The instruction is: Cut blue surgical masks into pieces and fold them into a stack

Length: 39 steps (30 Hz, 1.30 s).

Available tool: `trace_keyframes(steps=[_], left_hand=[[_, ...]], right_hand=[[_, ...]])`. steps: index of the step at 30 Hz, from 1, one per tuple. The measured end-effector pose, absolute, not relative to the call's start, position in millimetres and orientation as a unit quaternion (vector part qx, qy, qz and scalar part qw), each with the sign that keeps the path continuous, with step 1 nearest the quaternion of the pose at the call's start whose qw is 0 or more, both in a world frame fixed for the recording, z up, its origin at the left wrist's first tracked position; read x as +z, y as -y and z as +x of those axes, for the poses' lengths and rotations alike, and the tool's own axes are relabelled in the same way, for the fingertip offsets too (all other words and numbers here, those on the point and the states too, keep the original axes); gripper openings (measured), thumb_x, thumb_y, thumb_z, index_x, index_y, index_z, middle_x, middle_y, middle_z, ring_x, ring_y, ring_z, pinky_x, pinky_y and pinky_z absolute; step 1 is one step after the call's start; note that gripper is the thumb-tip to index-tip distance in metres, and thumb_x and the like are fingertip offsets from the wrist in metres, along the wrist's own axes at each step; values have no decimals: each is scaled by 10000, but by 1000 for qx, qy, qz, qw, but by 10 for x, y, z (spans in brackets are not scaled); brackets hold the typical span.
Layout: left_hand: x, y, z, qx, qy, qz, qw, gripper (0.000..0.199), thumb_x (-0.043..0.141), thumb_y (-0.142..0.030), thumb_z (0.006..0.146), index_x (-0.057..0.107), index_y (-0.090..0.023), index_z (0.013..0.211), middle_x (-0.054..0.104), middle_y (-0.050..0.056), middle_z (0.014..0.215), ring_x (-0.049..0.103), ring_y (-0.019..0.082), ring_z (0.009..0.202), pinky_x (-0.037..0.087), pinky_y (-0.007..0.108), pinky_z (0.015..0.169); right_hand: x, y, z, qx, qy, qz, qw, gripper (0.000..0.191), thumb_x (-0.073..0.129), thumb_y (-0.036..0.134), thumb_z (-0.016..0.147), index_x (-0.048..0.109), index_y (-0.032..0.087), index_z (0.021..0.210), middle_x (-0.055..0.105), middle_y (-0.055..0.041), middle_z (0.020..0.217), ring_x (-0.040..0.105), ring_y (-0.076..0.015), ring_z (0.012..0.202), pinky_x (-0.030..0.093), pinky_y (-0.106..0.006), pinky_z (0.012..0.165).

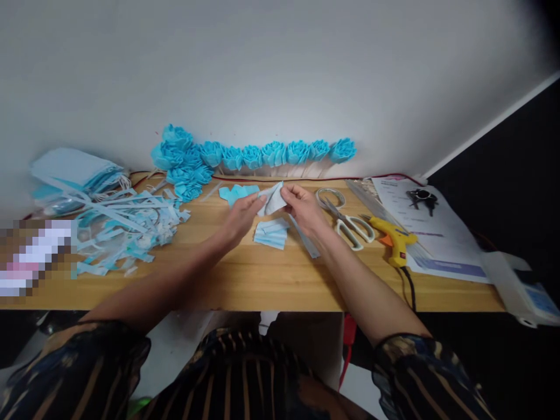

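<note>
Pale-blue fabric piece [275, 199] hangs folded between the two hands, above the wooden table [219, 286]. The left hand [240, 219] has thumb and fingers closed on its 9 o'clock side; the right hand [301, 207] pinches its 3 o'clock edge, thumb against fingers. It looks very light and soft, likely to crease or go limp, hardly slippery; a gentle fingertip hold near the edges should suit it best.

Cut pieces [272, 233] lie just below at 6 o'clock, with blue flowers [252, 156] along the wall from 11 to 1. Scraps [131, 224] sit at 9; the scissors [345, 220] and glue gun [396, 236] crowd 3 to 4. The widest room seems toward 6, ending at the table's front edge.
</note>
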<state>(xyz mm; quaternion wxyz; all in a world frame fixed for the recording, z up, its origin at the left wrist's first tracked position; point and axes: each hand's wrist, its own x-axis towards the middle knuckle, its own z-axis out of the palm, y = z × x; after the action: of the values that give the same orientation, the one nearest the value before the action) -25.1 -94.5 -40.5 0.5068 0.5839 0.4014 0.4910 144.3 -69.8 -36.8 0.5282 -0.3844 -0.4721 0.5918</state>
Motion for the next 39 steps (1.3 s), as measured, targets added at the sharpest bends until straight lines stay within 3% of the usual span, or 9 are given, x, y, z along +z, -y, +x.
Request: trace_keyframes(steps=[6, 12, 17, 21, 28, 32, 36, 39], left_hand=[[-445, 828, -418, 506, -388, 377, 672, 213, 572, -259, 919, 661, -139, 1070, 739, 151, 1166, 696, 253, 1084, 585, 449, 926], [-552, 887, -495, 449, -377, 406, 701, 284, 686, -226, 829, 678, -149, 1103, 747, 123, 1154, 718, 226, 1032, 575, 399, 945], [-578, 983, -464, 401, -384, 399, 729, 240, 700, -304, 840, 724, -136, 1011, 774, 115, 1003, 739, 232, 908, 604, 390, 869], [-531, 1046, -449, 398, -346, 400, 750, 284, 687, -227, 843, 721, -130, 1108, 766, 125, 1103, 717, 257, 1069, 599, 414, 942], [-566, 1041, -490, 391, -336, 447, 731, 381, 710, -333, 858, 708, -113, 1169, 766, 157, 1093, 709, 298, 1107, 596, 453, 939], [-576, 1027, -545, 385, -365, 537, 656, 433, 651, -411, 900, 691, -133, 1229, 761, 157, 1120, 736, 270, 1017, 594, 446, 904], [-553, 1102, -555, 351, -401, 730, 429, 373, 555, -402, 944, 727, -174, 1184, 762, 121, 1167, 713, 260, 1066, 550, 452, 976], [-554, 1231, -499, 272, -336, 867, 248, 304, 564, -333, 938, 745, -185, 1133, 723, 121, 1273, 659, 279, 1188, 490, 492, 1062]], right_hand=[[-176, 736, 1600, 548, 525, -387, 524, 379, 873, 460, 613, 701, 207, 836, 657, 31, 749, 554, -108, 661, 465, -234, 622], [-63, 946, 1665, 532, 686, -301, 395, 260, 800, 468, 759, 757, 222, 829, 667, 3, 755, 552, -126, 669, 444, -267, 636], [-104, 978, 1552, 428, 769, -307, 363, 122, 738, 377, 846, 779, 262, 854, 732, -34, 991, 653, -201, 933, 487, -383, 901], [-213, 916, 1467, 344, 787, -348, 376, 75, 701, 295, 867, 770, 267, 856, 705, -47, 1215, 632, -242, 1146, 442, -445, 1029], [-308, 866, 1468, 289, 783, -409, 368, 178, 710, 287, 851, 755, 281, 1023, 759, -30, 1025, 664, -245, 964, 489, -415, 931], [-250, 755, 1616, 240, 769, -429, 408, 94, 705, 300, 855, 771, 259, 908, 746, -44, 958, 643, -256, 965, 479, -412, 925], [-55, 709, 1865, 291, 705, -450, 464, 55, 763, 269, 805, 744, 218, 815, 683, -19, 814, 607, -202, 826, 474, -331, 758], [149, 830, 2032, 393, 674, -440, 444, 101, 803, 271, 784, 730, 202, 796, 641, -2, 748, 574, -151, 728, 443, -285, 659]])
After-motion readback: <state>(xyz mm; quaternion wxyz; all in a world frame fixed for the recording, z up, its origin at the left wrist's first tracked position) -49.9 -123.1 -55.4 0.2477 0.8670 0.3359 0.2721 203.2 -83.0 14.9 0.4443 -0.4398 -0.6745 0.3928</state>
